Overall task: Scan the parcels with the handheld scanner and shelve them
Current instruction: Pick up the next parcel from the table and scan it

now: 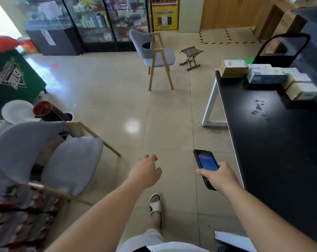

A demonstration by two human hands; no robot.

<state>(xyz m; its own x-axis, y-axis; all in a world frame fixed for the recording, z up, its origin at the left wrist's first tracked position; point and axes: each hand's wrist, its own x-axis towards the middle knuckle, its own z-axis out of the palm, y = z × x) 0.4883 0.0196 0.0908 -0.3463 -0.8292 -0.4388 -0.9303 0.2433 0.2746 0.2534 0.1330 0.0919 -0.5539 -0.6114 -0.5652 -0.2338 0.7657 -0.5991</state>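
Note:
My right hand (220, 176) grips a black handheld scanner (205, 161) with a lit blue screen, held out over the floor beside the black table (274, 139). My left hand (146, 171) hangs in front of me over the tiles, fingers loosely curled, holding nothing. Several parcels lie at the table's far end: a brown box with a white label (233, 68), a white and blue box (264, 76) and small tan boxes (302, 90). Both hands are well short of the parcels.
A grey chair (50, 155) with wooden legs stands close on my left, and another grey chair (156, 55) stands ahead. A small folding stool (190, 58) sits beyond it. Glass display cabinets (92, 20) line the back wall. A green cabinet (12, 77) is at the far left.

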